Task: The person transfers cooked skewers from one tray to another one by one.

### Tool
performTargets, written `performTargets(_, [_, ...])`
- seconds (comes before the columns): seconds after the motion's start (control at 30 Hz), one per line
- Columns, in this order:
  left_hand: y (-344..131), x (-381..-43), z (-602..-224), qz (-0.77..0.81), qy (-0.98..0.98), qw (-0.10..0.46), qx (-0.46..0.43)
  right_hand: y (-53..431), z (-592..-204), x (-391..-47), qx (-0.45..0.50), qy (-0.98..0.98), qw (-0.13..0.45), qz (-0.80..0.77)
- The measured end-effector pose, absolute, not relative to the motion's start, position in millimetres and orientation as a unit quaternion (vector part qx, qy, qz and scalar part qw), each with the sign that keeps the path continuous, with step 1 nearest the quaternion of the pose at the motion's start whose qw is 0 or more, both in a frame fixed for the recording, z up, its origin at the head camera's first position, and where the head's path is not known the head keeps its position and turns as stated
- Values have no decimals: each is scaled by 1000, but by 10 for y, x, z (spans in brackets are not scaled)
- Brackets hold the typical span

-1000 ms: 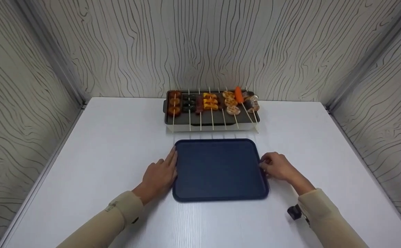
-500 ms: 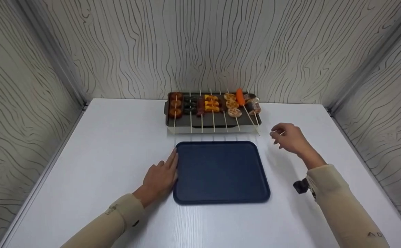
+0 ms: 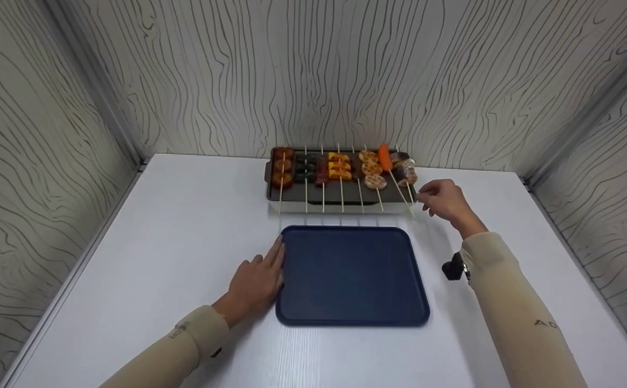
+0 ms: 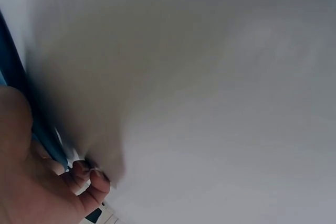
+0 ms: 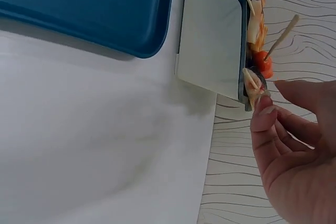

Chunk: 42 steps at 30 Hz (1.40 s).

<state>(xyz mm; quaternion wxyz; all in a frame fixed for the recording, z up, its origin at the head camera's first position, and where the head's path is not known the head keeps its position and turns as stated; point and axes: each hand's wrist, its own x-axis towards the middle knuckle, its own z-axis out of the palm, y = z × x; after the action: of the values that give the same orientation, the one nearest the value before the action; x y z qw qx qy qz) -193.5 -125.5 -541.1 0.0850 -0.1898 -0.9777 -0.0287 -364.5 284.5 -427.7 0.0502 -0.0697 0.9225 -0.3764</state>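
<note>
A dark blue tray [image 3: 351, 275] lies on the white table. Along its left rim lies my left hand [image 3: 254, 283], index finger straight against the edge; the left wrist view shows outer fingers bent beside the rim. Behind the tray stands a grill [image 3: 332, 194] with several food skewers laid across it. My right hand [image 3: 445, 200] is at the grill's right front corner, beside the end skewer with grey and pink pieces [image 3: 406, 175]. In the right wrist view, a gap separates thumb and index finger, close to that skewer's tip. An orange sausage skewer [image 3: 385, 157] lies just left of it.
Other skewers hold round brown slices [image 3: 283, 179], dark green pieces [image 3: 306, 177], yellow pieces [image 3: 339, 174] and pale round slices [image 3: 375, 181]. Their sticks overhang the grill's front. Patterned walls [image 3: 292, 75] enclose the table's back and sides.
My right hand has left the tray's right rim and moved forward, then left to the grill's right corner. My left hand stays at the tray's left rim. The head view shifts slightly.
</note>
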Motion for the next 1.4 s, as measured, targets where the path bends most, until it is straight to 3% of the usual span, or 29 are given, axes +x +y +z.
performTargets(0.37, [-1213, -1946, -5395, -9, -978, 74, -196, 2768, -4341, -3742, -35, 929, 76, -359])
performTargets(0.87, [-1202, -1912, -5379, -16, -979, 70, -191, 2753, -4340, -3794, -75, 922, 115, -362])
performTargets(1.4, [-1247, -1938, -5396, -18, -979, 77, -187, 2813, -4262, -3740, -101, 915, 111, -374])
